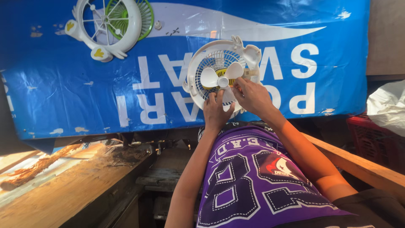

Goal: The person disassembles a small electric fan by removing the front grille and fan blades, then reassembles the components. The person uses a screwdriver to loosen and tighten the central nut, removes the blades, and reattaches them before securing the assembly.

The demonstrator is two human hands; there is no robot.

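Left hand (216, 110) and right hand (253, 96) gripped round white plastic fan housing (222, 72) on blue glossy tarp-covered tabletop (63, 97) | smooth white blades inside grille | second white-green fan frame (110, 25) lay apart, upper left

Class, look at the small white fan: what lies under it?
Under the white fan lies a blue printed sheet. The sheet's part directly beneath is hidden; both hands, left and right, cover its lower edge.

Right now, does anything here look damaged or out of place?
Yes: the blue sheet is scuffed, with patches of colour flaked off. The small white fan under both hands lacks a front grille, leaving its blades bare.
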